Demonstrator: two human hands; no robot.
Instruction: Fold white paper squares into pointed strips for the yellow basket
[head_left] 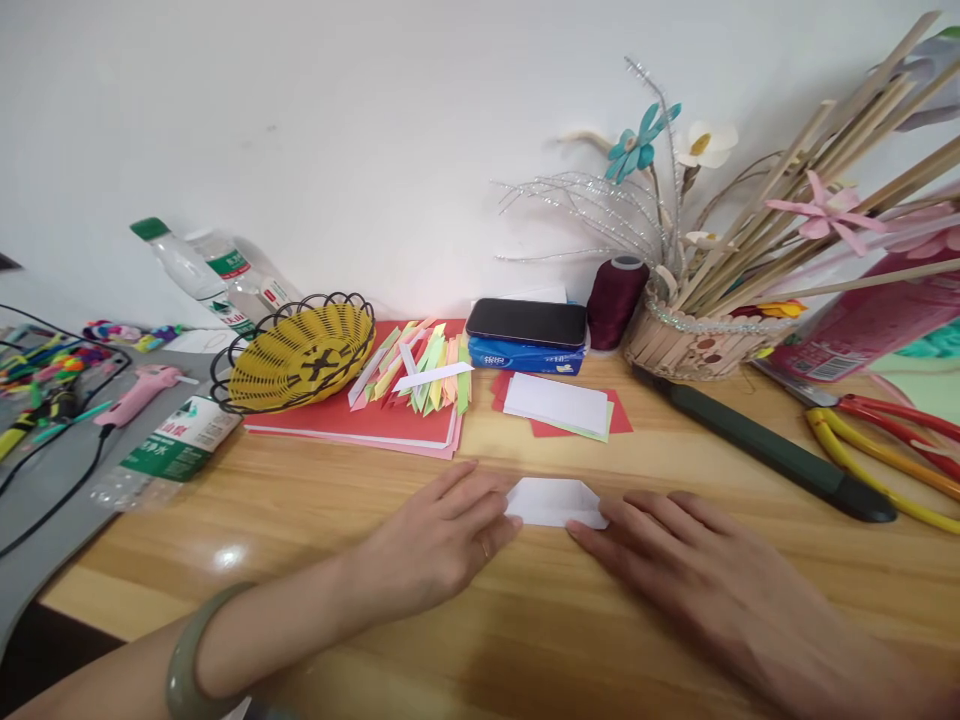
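Fingers of both hands press white paper, long axis L-R.

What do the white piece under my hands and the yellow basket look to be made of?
White piece: thin matte paper, judging by its flat folded corners. Yellow basket: black wire frame with a woven yellow lining, probably plastic; it is tilted.

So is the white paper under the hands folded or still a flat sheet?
Folded. The white paper has angled corners along its top edge and lies flat on the table, with the left hand and right hand pressing its ends.
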